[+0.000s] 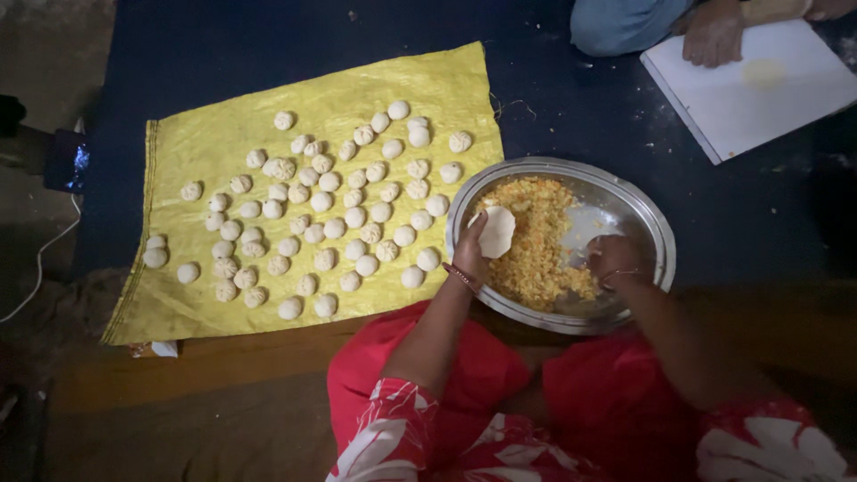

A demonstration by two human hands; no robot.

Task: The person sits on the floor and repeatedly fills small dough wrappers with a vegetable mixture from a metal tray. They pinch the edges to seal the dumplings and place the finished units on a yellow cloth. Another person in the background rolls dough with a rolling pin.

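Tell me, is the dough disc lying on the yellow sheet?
No, the left hand holds the disc above the filling in the metal bowl, while only closed dumplings lie on the sheet.

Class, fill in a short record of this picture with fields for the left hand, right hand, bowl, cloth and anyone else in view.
left hand: holds a flat round dough wrapper over the bowl
right hand: in the bowl, on the filling
bowl: round metal, holds orange-yellow filling
cloth: yellow, covered with many small shaped dumplings
other person: a hand rests on a white board, top right
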